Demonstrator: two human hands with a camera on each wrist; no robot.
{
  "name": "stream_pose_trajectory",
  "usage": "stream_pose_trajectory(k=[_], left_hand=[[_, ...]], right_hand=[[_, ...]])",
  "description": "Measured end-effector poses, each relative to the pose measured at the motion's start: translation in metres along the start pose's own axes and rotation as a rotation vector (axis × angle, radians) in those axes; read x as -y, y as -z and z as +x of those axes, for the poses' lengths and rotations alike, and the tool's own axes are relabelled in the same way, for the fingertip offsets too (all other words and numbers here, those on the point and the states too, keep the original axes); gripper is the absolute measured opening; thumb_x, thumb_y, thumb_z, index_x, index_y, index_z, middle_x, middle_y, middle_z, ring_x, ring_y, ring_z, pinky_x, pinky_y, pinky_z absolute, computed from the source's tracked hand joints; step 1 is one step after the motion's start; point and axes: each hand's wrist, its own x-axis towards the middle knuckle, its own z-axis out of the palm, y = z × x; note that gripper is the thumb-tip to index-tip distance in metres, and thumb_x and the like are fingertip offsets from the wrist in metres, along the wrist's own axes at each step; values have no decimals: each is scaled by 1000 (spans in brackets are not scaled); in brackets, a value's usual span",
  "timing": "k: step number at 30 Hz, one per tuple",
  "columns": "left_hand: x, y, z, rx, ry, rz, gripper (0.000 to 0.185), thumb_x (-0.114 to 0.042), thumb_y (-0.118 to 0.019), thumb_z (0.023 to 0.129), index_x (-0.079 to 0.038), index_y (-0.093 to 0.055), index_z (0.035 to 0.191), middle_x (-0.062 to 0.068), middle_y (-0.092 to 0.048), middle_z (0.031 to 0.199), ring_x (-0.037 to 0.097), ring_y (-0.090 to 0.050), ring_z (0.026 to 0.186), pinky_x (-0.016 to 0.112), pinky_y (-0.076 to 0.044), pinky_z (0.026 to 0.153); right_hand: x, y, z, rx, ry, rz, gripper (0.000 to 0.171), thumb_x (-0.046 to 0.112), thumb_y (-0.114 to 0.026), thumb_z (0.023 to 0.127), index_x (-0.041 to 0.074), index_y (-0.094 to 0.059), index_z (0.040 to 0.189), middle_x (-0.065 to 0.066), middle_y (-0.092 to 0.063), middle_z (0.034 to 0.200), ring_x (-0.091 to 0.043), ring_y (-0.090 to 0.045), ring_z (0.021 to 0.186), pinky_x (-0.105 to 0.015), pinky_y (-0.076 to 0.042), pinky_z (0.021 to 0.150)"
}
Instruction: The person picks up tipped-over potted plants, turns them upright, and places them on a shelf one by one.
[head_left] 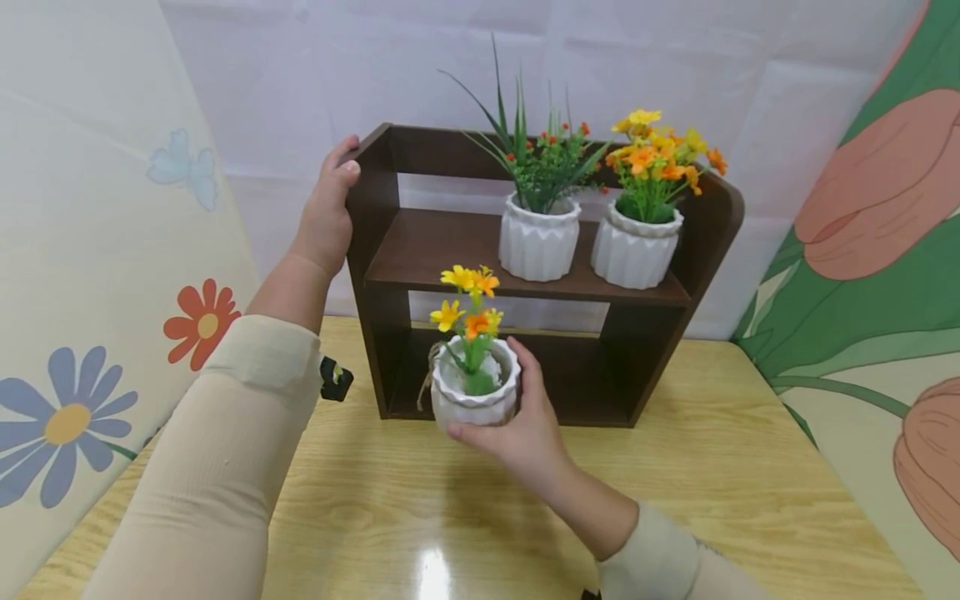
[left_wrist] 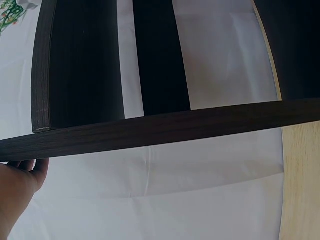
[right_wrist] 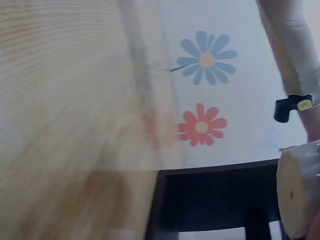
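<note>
My right hand (head_left: 525, 425) grips a white ribbed flower pot (head_left: 472, 408) with yellow and orange flowers, thumb at its front and fingers round its right side. It is held in front of the lower level of a dark brown shelf (head_left: 442, 242). In the right wrist view the pot's pale round base (right_wrist: 290, 195) shows at the right edge. My left hand (head_left: 327, 208) rests against the outer side of the shelf's left panel, near the top. From the left wrist, the fingertips (left_wrist: 41, 167) touch that panel (left_wrist: 150, 135).
Two white pots stand on the shelf's upper level: one with grassy leaves and small red blooms (head_left: 540, 242), another with yellow and orange flowers (head_left: 637, 250) at its right. The shelf stands on a wooden table (head_left: 360, 500), before a white cloth (head_left: 450, 67) and flower-patterned side panels.
</note>
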Motion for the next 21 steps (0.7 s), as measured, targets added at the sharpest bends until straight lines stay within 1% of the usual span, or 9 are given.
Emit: stream_pose_trajectory(k=[3,5,8,10,13,15,21], left_hand=[[0,0,0,-1,0,-7,54,-31,-26,100,-27,-24,154,6,-39,138,13,-48,105,28,-35,95],[0,0,1,-2,-1,2,54,-31,-26,100,-27,-23,154,6,-39,139,12,-47,104,28,-35,95],[0,0,1,-3,-1,19,54,-31,-25,100,-28,-23,154,8,-38,141,13,-47,105,30,-35,97],[1,0,1,-2,-3,35,55,-32,-25,100,-28,-23,154,9,-35,145,13,-46,109,32,-34,100],[1,0,1,-4,0,47,55,-32,-25,100,-27,-22,155,11,-33,149,15,-45,112,31,-34,101],[0,0,1,-2,2,69,55,-33,-24,100,-28,-21,155,12,-31,151,14,-44,114,30,-34,101],[-1,1,0,2,12,75,56,-33,-23,100,-28,-20,155,11,-32,150,17,-46,113,31,-35,101]], right_hand=[[8,0,4,-10,29,11,113,14,-94,58,23,-28,150,-2,-45,145,-25,-46,132,-50,-37,109],[14,0,8,-18,40,9,113,14,-94,58,25,-29,150,-2,-45,145,-25,-46,132,-49,-37,109],[25,1,14,-22,56,5,113,15,-94,58,26,-28,150,-2,-45,145,-24,-47,131,-49,-38,108],[32,2,19,-22,65,2,113,16,-94,59,26,-28,150,0,-45,144,-23,-47,130,-48,-39,108],[43,3,25,-13,80,11,113,16,-93,60,26,-26,150,1,-44,143,-22,-48,129,-48,-40,106],[51,3,29,-8,80,15,112,17,-93,61,27,-26,150,3,-44,142,-21,-48,128,-47,-41,106],[71,1,37,-11,82,39,110,18,-92,62,28,-26,150,6,-43,142,-19,-47,128,-46,-42,105]])
